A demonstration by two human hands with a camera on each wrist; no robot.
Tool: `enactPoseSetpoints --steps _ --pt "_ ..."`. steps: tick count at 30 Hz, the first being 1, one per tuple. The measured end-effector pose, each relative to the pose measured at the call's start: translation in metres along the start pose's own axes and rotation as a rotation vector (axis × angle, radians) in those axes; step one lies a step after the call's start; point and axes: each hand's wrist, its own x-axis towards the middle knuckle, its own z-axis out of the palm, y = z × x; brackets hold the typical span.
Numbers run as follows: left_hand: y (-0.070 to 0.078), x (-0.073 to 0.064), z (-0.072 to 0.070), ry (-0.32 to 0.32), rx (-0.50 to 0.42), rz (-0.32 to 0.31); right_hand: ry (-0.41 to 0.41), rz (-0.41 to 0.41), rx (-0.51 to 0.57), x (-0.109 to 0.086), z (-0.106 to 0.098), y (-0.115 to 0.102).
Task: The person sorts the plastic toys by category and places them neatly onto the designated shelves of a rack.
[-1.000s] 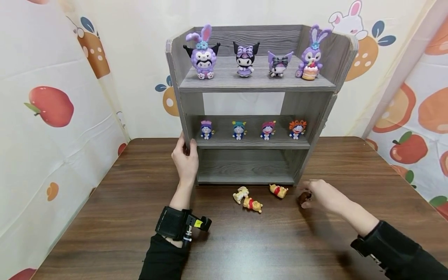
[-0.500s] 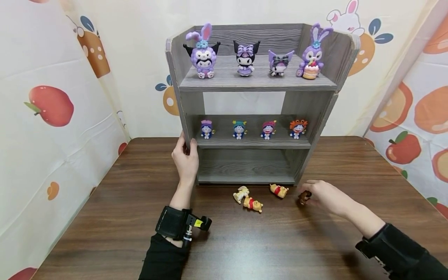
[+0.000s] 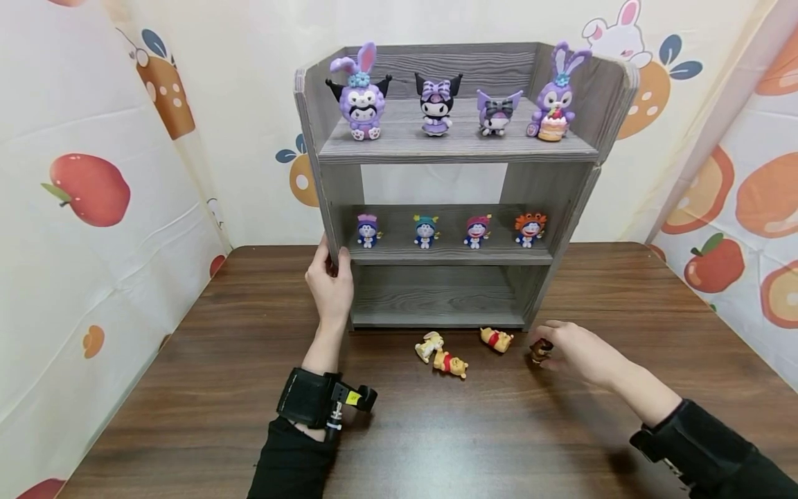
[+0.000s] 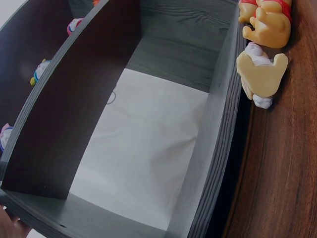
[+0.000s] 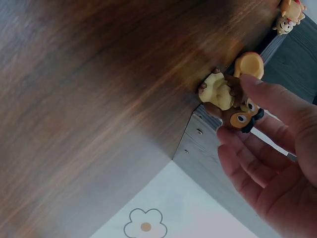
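A small brown owl figurine [image 3: 540, 351] is pinched between thumb and fingers of my right hand [image 3: 580, 352], low over the table at the shelf's right front corner. In the right wrist view the owl [image 5: 218, 92] shows a cream belly and big orange-ringed eyes. My left hand [image 3: 330, 294] grips the left side panel of the grey wooden shelf [image 3: 451, 159], thumb in front, other fingers partly hidden. Before the shelf lie a pale yellow rabbit figurine [image 3: 429, 346], a yellow bear figurine in a red shirt [image 3: 450, 364] and a similar bear [image 3: 497, 340].
Several purple figurines, among them a rabbit-eared one [image 3: 362, 104], stand on the top tier. Several small blue figurines, one with an orange mane [image 3: 530, 230], line the middle tier. Grey board backs the bottom tier [image 3: 436, 294]. Fruit-printed cloth [image 3: 81, 277] hangs around the brown table [image 3: 436, 443].
My right wrist has shifted slightly toward the lower right, and the owl has turned a little in the fingers. The left hand, shelf and other figurines stay as they were.
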Motion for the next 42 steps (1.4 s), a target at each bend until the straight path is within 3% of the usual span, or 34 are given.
enactPoseSetpoints --steps 9,16,24,32,42 --pt "-0.001 0.001 0.0 0.004 0.007 0.006 0.013 0.019 -0.064 0.003 0.008 -0.002" --pt "-0.029 0.002 0.003 0.011 0.003 0.008 0.017 0.006 -0.052 0.012 0.003 -0.006" --pt "-0.003 0.001 0.001 0.009 0.011 -0.002 0.041 0.004 -0.05 0.035 -0.013 -0.016" --pt "-0.03 0.002 0.004 0.006 0.009 0.01 0.03 0.007 -0.06 0.063 -0.018 -0.014" --pt "-0.031 0.001 0.003 0.003 0.002 0.017 -0.029 0.036 -0.14 0.092 -0.013 -0.005"
